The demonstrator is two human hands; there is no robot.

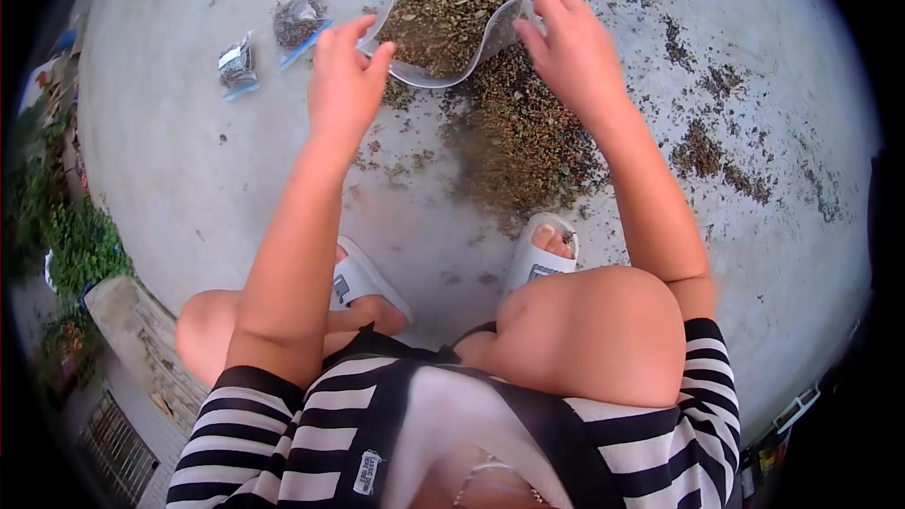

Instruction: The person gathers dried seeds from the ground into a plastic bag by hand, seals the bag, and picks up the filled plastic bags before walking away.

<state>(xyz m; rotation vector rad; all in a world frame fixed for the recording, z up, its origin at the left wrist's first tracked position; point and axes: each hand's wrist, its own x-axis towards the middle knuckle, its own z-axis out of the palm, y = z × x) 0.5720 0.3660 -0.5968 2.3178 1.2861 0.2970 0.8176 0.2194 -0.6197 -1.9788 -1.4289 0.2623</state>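
A clear plastic bag (433, 82) stands on the concrete with its mouth spread wide. Dried brownish-green plant bits (438, 24) fill much of it. My left hand (347, 75) is at the bag's left corner, with the rim between thumb and fingers. At the opposite corner, my right hand (570, 52) grips the rim between thumb and fingers. A loose heap of the same plant matter (537, 141) lies just below and right of the bag, partly behind my right hand and forearm.
Two small zip bags with dark contents, one (299, 17) nearer and one (238, 66) farther left, lie on the concrete floor (170, 132). Scattered plant bits (702, 151) spread to the right. My sandalled feet (551, 243) are below the heap. Green plants (85, 245) grow beyond the left edge.
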